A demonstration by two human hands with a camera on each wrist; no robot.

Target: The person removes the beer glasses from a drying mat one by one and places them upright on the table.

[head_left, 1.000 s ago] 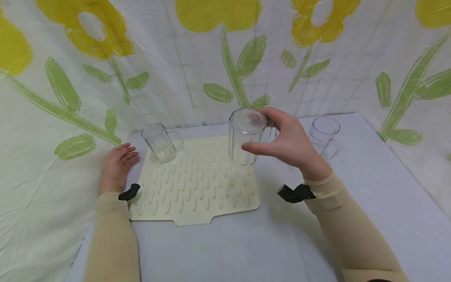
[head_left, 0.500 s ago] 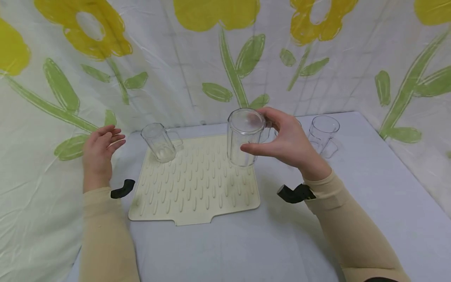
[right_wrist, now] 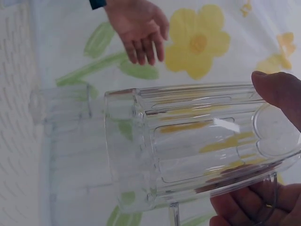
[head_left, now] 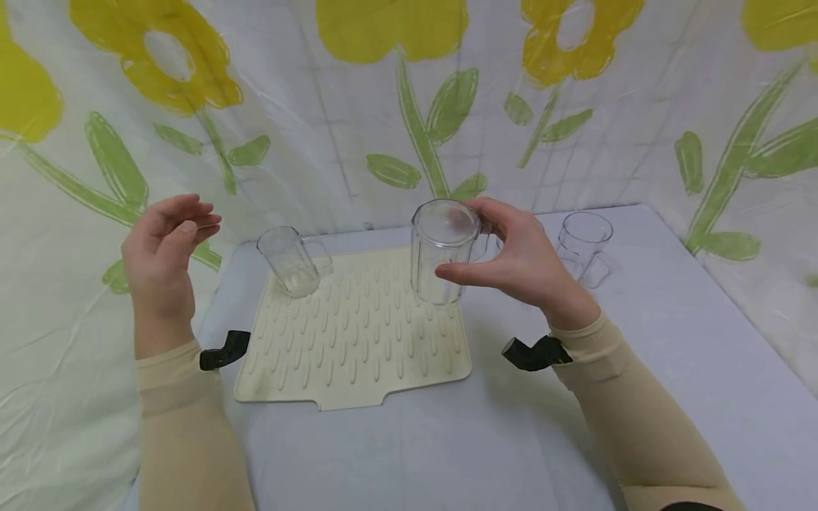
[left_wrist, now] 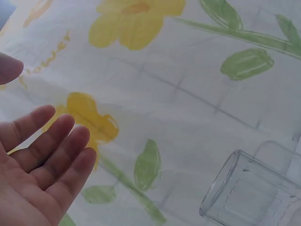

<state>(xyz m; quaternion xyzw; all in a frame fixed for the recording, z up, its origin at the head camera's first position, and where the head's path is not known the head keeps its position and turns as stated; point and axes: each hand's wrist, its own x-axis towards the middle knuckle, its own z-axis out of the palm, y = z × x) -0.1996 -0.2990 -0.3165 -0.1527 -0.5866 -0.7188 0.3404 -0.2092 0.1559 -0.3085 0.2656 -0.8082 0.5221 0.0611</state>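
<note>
Left hand (head_left: 162, 252) higher and farther left than one second ago, fingers loosely extended, holding nothing, well off mat's left edge. Right hand (head_left: 527, 266) grips transparent faceted handled mug (head_left: 441, 245), over far right part of cream rectangular ribbed mat (head_left: 358, 333). Second transparent handled mug (head_left: 290, 266) at mat's far-left corner; room between both. Third transparent mug (head_left: 584, 241) near far edge of whitish cloth-covered counter (head_left: 396, 454).

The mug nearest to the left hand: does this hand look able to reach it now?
Probably yes: the left hand holds nothing, and nothing stands between it and the mug, though the handle points away.
</note>
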